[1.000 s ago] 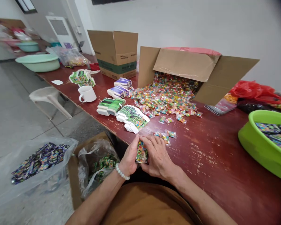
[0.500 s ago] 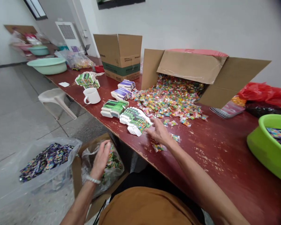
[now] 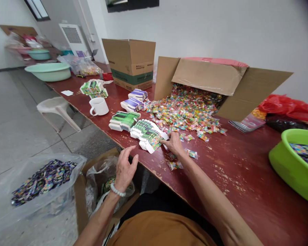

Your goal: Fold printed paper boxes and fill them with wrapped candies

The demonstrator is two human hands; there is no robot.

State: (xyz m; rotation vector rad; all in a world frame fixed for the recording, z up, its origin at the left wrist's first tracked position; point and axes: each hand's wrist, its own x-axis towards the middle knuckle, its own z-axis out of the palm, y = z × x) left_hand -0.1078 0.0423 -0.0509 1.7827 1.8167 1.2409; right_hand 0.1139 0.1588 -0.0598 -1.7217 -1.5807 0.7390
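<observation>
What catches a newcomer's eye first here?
The heap of bright sweet packets spilling from the tipped cardboard box at the back of the red table. Nearer, the right hand touches a fanned stack of green cartons, and the left hand hovers open off the table edge. A lime basin sits far right.

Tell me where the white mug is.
In the head view the white mug stands left of centre on the table, near its front edge, between the plastic stool and a stack of green cartons.
</observation>
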